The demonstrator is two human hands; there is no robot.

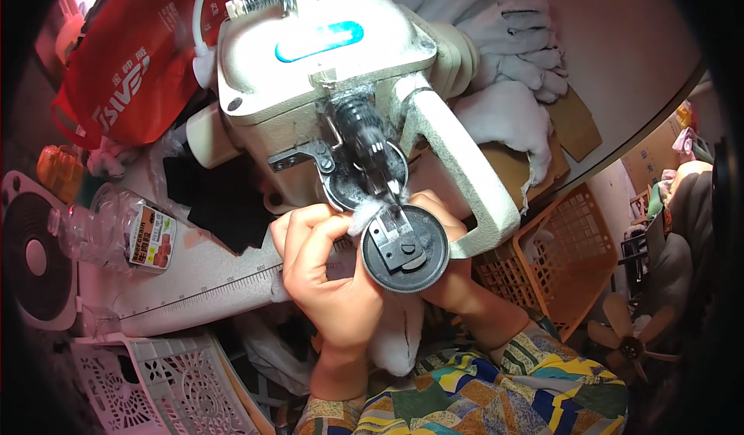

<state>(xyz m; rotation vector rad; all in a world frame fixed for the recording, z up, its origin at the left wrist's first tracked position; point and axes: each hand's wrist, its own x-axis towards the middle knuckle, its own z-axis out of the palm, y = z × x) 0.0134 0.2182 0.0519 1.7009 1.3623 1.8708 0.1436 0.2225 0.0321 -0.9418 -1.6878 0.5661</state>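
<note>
A cream-coloured sewing machine (pixel 263 79) stands in front of me, with a black toothed disc (pixel 430 241) facing me at its lower front. Its needle mechanism (pixel 363 129) looks blurred just above the disc. At the disc's left edge, my left hand (pixel 333 295) pinches a white fleecy piece of fabric (pixel 399 334) with curled fingers. Part of that piece hangs below the disc, between my wrists. My right hand (pixel 449 288) is closed around the right side of the fabric, its grip largely hidden behind the disc.
White fleecy gloves (pixel 519 44) are piled behind the machine on the right. An orange basket (pixel 566 261) stands at lower right beside a small fan (pixel 630 347). Left are a red bag (pixel 128 63), a clear plastic jar (pixel 128 230), black cloth (pixel 213 195) and a white plastic basket (pixel 182 381).
</note>
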